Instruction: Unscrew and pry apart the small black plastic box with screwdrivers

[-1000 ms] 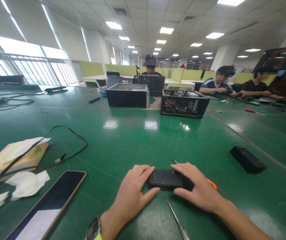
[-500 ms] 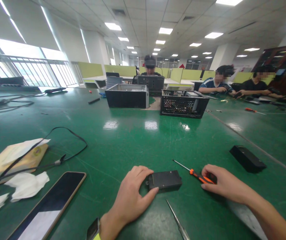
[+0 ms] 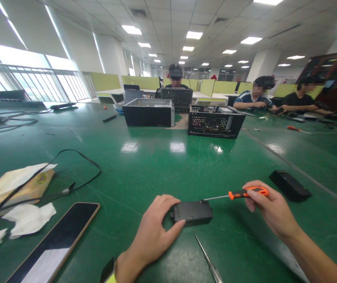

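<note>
The left hand (image 3: 153,232) half-curls around the left end of the small black box (image 3: 192,212), with bare green table (image 3: 162,169) open beyond its fingers, while the right hand (image 3: 270,208), closed on the orange screwdriver (image 3: 245,193), has lifted it off the table since half a second ago, its tip now at the box's far edge.

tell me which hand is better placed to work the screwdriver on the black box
Probably right: the right hand grips the orange screwdriver, tip at the black box, while the left hand holds the box's left end.
</note>
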The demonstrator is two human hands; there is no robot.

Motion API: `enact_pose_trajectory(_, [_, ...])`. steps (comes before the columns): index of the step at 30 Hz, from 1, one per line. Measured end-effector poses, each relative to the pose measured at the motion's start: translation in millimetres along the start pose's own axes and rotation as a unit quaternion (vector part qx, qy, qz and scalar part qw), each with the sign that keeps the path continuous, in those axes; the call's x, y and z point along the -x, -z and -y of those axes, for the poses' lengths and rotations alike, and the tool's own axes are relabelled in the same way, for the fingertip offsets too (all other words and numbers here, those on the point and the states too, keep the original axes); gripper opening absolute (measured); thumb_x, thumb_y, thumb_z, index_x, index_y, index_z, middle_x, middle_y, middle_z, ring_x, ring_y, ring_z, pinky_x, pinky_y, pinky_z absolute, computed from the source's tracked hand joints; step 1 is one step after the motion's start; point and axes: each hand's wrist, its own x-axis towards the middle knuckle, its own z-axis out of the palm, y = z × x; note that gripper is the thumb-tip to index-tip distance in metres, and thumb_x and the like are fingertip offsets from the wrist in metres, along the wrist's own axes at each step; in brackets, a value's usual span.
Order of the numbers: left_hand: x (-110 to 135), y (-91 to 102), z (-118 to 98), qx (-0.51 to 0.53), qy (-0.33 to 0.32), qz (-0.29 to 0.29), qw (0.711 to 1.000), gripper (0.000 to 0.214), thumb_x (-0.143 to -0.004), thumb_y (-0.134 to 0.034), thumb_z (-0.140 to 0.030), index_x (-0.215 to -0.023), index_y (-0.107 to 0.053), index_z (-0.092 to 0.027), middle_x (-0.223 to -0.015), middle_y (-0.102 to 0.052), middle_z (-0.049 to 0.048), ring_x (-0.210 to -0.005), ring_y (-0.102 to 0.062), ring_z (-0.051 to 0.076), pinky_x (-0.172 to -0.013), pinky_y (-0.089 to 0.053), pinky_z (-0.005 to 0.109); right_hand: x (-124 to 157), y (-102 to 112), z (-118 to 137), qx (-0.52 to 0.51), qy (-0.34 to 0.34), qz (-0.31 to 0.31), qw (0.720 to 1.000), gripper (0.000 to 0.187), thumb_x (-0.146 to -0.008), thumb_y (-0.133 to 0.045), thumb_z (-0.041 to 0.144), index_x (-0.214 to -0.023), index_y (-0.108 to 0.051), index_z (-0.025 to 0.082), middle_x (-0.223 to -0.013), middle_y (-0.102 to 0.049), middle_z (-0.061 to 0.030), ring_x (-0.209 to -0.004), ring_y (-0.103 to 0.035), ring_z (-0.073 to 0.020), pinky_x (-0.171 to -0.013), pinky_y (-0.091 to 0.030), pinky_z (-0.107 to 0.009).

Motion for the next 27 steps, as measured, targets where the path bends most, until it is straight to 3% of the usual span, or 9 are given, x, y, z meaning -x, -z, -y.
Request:
enact_pose_trajectory(5, [0.0, -0.2, -0.1, 0.0, 0.0, 0.003, 1.0, 0.027, -0.082, -0.066, -0.023, -0.109, -0.06, -0.022, -0.108, -0.064, 0.008, -0.101, -0.06, 0.026, -0.09, -0.051, 0.043, -0.6, 2.0, -4.4, 0.039, 0.01, 0.016, 0.999, 0.02, -0.087, -0.064, 0.039, -0.093, -0.063, 0.019, -0.054, -0.049, 0.0049, -0.051, -0.046, -0.0138, -0.054, -0.037, -0.029])
enact_pose_trajectory(16, [-0.3, 0.3, -1.8, -0.006, -0.005, -0.005, 1.0, 0.028, -0.082, -0.066, -0.023, -0.109, -0.061, -0.021, -0.106, -0.064, 0.0075, -0.099, -0.06, 0.026, -0.088, -0.051, 0.041, -3.3, -0.1, 14.9, 0.156, 0.066, 0.009, 0.985, 0.022, -0.086, -0.062, 0.042, -0.087, -0.064, 0.02, -0.054, -0.049, 0.0044, -0.049, -0.046, -0.0138, -0.049, -0.037, -0.027])
enact_pose_trajectory(19, [-0.5, 0.2, -1.9, -0.004, -0.003, -0.003, 1.0, 0.028, -0.082, -0.067, -0.022, -0.109, -0.061, -0.021, -0.106, -0.064, 0.0075, -0.099, -0.06, 0.026, -0.089, -0.051, 0.041, -8.3, -3.6, 35.4, 0.239, 0.11, 0.027, 0.964, 0.021, -0.085, -0.062, 0.041, -0.085, -0.065, 0.021, -0.061, -0.054, 0.0025, -0.053, -0.049, -0.0141, -0.052, -0.04, -0.026])
enact_pose_trajectory(22, [-1.0, 0.2, -1.8, -0.002, -0.003, 0.0, 1.0, 0.027, -0.082, -0.067, -0.023, -0.109, -0.061, -0.022, -0.106, -0.064, 0.0076, -0.099, -0.06, 0.026, -0.088, -0.051, 0.042, -18.2, -14.2, 70.9, 0.316, 0.167, 0.101, 0.928, 0.022, -0.091, -0.054, 0.04, -0.085, -0.065, 0.021, -0.073, -0.061, -0.0007, -0.065, -0.056, -0.0156, -0.061, -0.045, -0.027])
enact_pose_trajectory(25, [-1.2, 0.1, -1.3, -0.003, 0.002, 0.003, 1.0, 0.026, -0.083, -0.066, -0.023, -0.108, -0.061, -0.022, -0.107, -0.063, 0.0081, -0.1, -0.059, 0.026, -0.089, -0.051, 0.043, -29.2, -31.7, 105.9, 0.369, 0.207, 0.171, 0.89, 0.029, -0.096, -0.045, 0.041, -0.096, -0.067, 0.022, -0.084, -0.066, -0.0028, -0.074, -0.06, -0.0167, -0.067, -0.048, -0.028])
enact_pose_trajectory(27, [-0.7, -0.1, -0.3, -0.004, 0.003, 0.006, 1.0, 0.027, -0.083, -0.067, -0.023, -0.109, -0.06, -0.022, -0.108, -0.063, 0.0079, -0.101, -0.059, 0.026, -0.089, -0.051, 0.043, -34.1, -44.2, 120.5, 0.394, 0.223, 0.172, 0.875, 0.029, -0.095, -0.049, 0.043, -0.105, -0.067, 0.023, -0.088, -0.068, -0.0034, -0.075, -0.062, -0.0169, -0.067, -0.049, -0.029])
